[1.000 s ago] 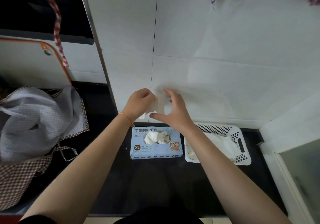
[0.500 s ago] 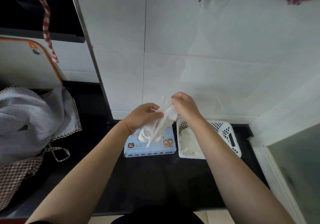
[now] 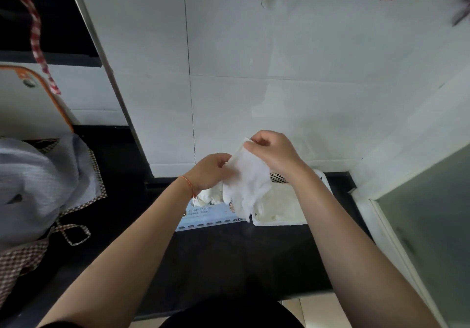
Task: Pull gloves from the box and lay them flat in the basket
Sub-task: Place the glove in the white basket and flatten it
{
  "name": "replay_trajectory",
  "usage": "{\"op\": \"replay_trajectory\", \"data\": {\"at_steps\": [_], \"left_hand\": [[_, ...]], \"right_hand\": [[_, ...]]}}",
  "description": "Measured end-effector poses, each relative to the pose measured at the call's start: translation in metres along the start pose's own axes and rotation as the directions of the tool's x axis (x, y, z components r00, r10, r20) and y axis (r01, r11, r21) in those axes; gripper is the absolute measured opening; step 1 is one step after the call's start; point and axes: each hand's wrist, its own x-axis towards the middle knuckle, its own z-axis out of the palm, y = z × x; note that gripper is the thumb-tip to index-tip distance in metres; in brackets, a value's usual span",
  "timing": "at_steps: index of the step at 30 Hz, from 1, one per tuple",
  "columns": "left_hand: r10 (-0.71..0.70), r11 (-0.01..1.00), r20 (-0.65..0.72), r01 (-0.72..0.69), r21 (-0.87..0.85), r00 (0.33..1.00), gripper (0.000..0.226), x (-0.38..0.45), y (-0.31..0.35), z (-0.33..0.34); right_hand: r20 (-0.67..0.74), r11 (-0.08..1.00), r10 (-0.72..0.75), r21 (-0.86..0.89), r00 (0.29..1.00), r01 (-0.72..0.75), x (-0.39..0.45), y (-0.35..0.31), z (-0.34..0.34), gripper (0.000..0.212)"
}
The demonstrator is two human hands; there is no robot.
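You are partway through. Your left hand [image 3: 211, 172] and right hand [image 3: 273, 153] both pinch the cuff edge of 1 white disposable glove [image 3: 248, 180], holding it up in the air above the gap between the glove box [image 3: 203, 213] and the basket [image 3: 279, 222]. Its fingers hang down, limp and a little crumpled, so it is not yet spread flat.

The white plastic basket sits on the black counter [image 3: 229, 251], just right of the box and touching or nearly touching it. Pale gloves [image 3: 277, 202] already lie inside it, so I judge at least 1 earlier glove has been placed; how many, I cannot tell. More white gloves [image 3: 207, 196] bulge from the opening in the top of the box, so there is stock left to pull.

What remains for this glove, as I judge it: straighten it, carry it right, and lay it on the pile.

The glove looks thin, soft and slightly translucent, creasing readily. The box is light-blue printed cardboard, flat and rectangular. The basket has a rigid rim and perforated walls. The counter is dark and smooth.
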Motion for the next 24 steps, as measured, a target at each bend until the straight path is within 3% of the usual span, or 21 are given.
{"op": "replay_trajectory", "data": {"at_steps": [7, 12, 17, 19, 22, 24], "left_hand": [[-0.159, 0.985, -0.118, 0.149, -0.091, 0.98, 0.008, 0.015, -0.015, 0.016], [-0.173, 0.962, -0.158, 0.132, -0.239, 0.972, 0.023, 0.031, -0.018, 0.019], [-0.157, 0.972, -0.197, 0.187, 0.143, 0.968, 0.026, 0.069, -0.025, 0.049], [-0.193, 0.919, -0.147, 0.231, 0.321, 0.97, 0.024, 0.09, -0.034, 0.069], [-0.201, 0.805, -0.059, 0.199, 0.559, 0.978, 0.016, 0.113, -0.04, 0.096], [-0.2, 0.734, -0.03, 0.17, 0.657, 0.979, 0.023, 0.128, -0.045, 0.111]], "right_hand": [[-0.121, 0.997, 0.035, 0.075, 0.992, -0.026, -0.003, 0.016, -0.015, 0.017], [-0.204, 0.974, 0.191, 0.161, 0.96, -0.159, -0.005, 0.045, -0.029, 0.017], [-0.058, 0.919, 0.369, 0.176, 0.928, -0.354, -0.007, 0.103, -0.048, 0.033], [0.013, 0.902, 0.408, 0.146, 0.913, -0.406, -0.008, 0.132, -0.055, 0.033], [0.088, 0.91, 0.414, -0.014, 0.906, -0.414, -0.01, 0.17, -0.063, 0.017], [0.11, 0.912, 0.411, -0.056, 0.905, -0.407, -0.009, 0.193, -0.067, 0.012]]}}
